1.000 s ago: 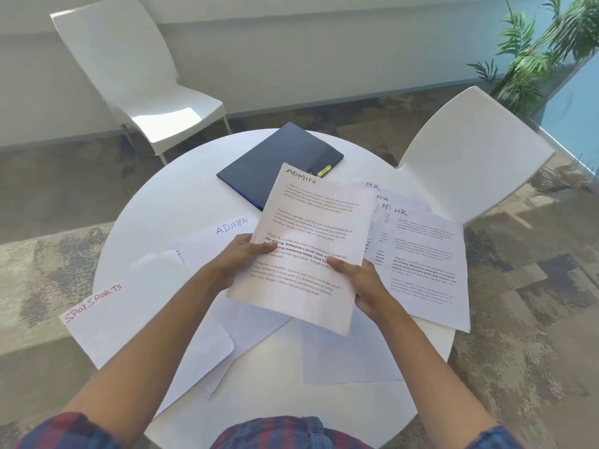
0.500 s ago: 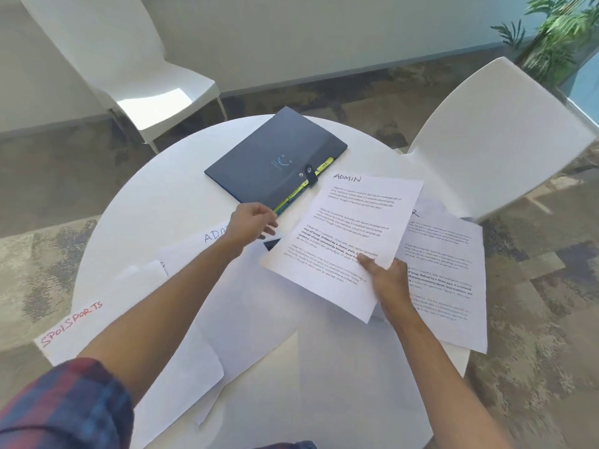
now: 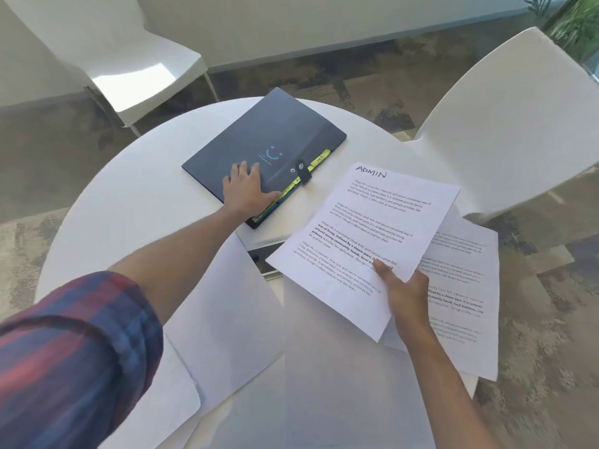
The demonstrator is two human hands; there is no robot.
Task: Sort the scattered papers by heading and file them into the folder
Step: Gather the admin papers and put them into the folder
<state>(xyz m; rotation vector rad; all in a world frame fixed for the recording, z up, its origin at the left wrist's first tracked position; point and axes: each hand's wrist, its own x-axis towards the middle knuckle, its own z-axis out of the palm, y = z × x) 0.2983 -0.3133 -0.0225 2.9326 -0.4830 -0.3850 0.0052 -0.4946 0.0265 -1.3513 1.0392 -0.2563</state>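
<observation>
Head view: filing the ADMIN sheet into the closed folder

Head camera looks down on a round white bench (image 3: 136, 196) scattered with papers. The step in hand appears to be filing: 1 sheet headed ADMIN (image 3: 366, 241) has been picked out, and the navy folder (image 3: 275, 140) is being reached for. The folder lies flat at the far middle of the bench, its snap strap (image 3: 303, 171) seemingly fastened and yellow-green index tabs (image 3: 319, 157) poking from its right edge.

The left hand (image 3: 248, 189) lies flat on the folder's near corner, fingers straight and spread, palm down, gripping nothing. The right hand (image 3: 403, 291) pinches the ADMIN sheet at its lower edge, thumb on top over the printed text, fingers hidden beneath, holding it raised above the bench to the right of the folder.

More printed sheets (image 3: 463, 286) lie under and right of the held page; blank-looking pages (image 3: 233, 319) cover the near side of the bench.

Next, the strap likely needs unsnapping and the cover lifting, then finding the matching tab. With 1 hand occupied, the folder may slide.
</observation>
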